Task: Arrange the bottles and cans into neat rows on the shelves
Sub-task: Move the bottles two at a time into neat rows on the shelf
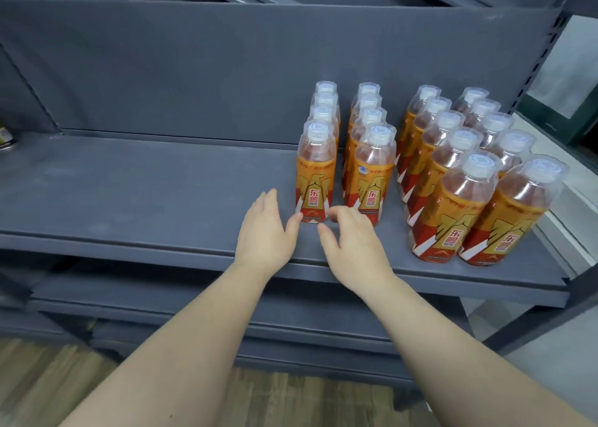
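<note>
Bottles [453, 154] stand in four front-to-back rows at the shelf's [129, 200] 3 o'clock side, and both hands, released and gripping nothing, flank the leftmost row's front bottle [315, 180], left hand [265, 229] at its 8 o'clock, right hand [351, 242] at 5, likely to square it up.

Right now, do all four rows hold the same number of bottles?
No: the two left rows show four bottles each, while the two right rows show five each.
</note>
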### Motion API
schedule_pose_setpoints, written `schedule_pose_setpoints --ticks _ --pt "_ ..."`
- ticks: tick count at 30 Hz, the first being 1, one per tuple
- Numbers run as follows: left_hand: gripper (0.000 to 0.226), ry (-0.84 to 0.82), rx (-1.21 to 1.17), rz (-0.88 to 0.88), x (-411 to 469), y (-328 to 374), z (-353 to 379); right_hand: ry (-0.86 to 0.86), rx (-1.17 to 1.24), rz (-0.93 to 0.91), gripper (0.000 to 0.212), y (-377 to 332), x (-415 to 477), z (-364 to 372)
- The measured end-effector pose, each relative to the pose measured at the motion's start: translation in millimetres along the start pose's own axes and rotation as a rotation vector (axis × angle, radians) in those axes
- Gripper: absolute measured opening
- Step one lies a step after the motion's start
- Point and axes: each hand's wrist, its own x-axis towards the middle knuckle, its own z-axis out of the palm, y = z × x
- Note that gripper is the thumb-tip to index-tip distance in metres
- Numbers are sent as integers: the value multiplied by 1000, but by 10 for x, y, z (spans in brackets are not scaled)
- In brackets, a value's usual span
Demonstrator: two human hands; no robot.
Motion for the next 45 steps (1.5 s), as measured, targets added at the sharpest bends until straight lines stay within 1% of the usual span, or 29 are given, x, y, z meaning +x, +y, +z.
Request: schedule_pose_setpoints --ticks 4,8,14,25,29,32,38,45 --pt "69 36 143 11 -110 -396 -261 -199 -77 -135 56 -334 84 234" --pt "68 67 242 -71 -251 -851 -625 -298 -136 -217 62 -732 157 514" --pt "68 92 344 -188 -524 -1594 -1255 -392 -192 -294 64 -1448 230 1065" --pt "68 220 334 -420 -1064 -3064 -2468 -513 -234 -512 64 -3147 88 2302" --pt "68 262 325 -521 -1308 -3549 -2858 -582 -239 -623 63 -3777 -52 2727" --pt "69 287 355 -590 -1497 -3875 -3108 -635 -236 -704 63 -4239 -174 3016" --pt "70 363 337 -773 -1831 -4471 -3594 -735 -206 -866 63 -5052 -305 3627" --pt "67 439 374 -926 -1903 -5064 -4164 -812 -137 -1000 63 -5913 -256 4320"
